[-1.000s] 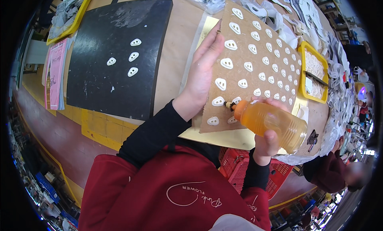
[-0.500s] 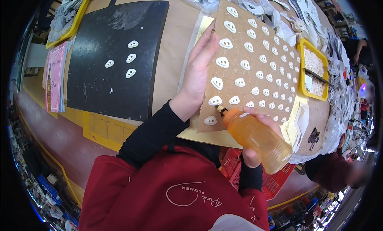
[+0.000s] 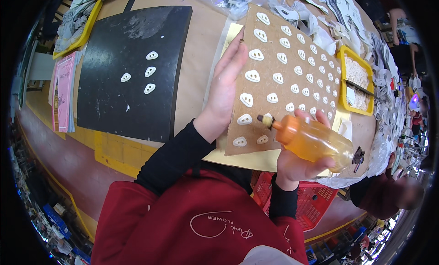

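Note:
My right hand [image 3: 299, 162] grips an orange glue bottle [image 3: 311, 140], its nozzle tip touching a small white piece near the lower edge of a brown cardboard sheet [image 3: 297, 59]. Rows of several white oval pieces [image 3: 252, 75] cover that sheet. My left hand [image 3: 226, 89] lies flat along the sheet's left edge, fingers stretched out and pressing it down. A pale yellow sheet [image 3: 249, 157] lies under the cardboard on the brown table.
A black board [image 3: 128, 105] with several white pieces lies to the left. A yellow tray [image 3: 354, 82] of small parts sits at the right, another yellow tray [image 3: 75, 24] at the far left. Pink booklets [image 3: 64, 91] lie on the table's left side. A red crate [image 3: 306, 203] stands below the table's front edge. Another person [image 3: 388, 196] is at lower right.
The bottle's nozzle has moved slightly among the white pieces in the lower rows of the cardboard. My left hand stays pressed on the sheet's edge.

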### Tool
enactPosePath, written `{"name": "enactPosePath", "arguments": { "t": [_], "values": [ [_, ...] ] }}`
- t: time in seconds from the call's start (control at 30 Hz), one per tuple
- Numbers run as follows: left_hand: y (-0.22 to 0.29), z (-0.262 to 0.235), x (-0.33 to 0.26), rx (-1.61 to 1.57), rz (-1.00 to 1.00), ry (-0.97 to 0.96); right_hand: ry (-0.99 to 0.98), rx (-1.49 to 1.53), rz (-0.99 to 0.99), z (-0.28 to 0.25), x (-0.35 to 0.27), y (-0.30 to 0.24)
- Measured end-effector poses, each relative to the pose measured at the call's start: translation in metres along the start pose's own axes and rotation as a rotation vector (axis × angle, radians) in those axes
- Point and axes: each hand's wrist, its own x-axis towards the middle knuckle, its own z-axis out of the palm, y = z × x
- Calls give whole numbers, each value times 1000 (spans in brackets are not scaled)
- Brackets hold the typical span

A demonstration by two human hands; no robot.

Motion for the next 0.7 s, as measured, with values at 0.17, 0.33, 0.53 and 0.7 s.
{"name": "enactPosePath", "arguments": {
  "t": [0.17,0.33,0.53,0.7],
  "values": [
    [1,1,-1,43,23,19,-115,-391,-79,-1,-4,3],
    [2,4,-3,39,18,18,-139,-342,-19,8,-12,-8],
    [1,2,-2,45,18,11,-309,-262,-25,-5,-6,-9],
    [3,4,-3,61,24,12,-353,-428,-137,-2,-1,-9]
  ]
}}
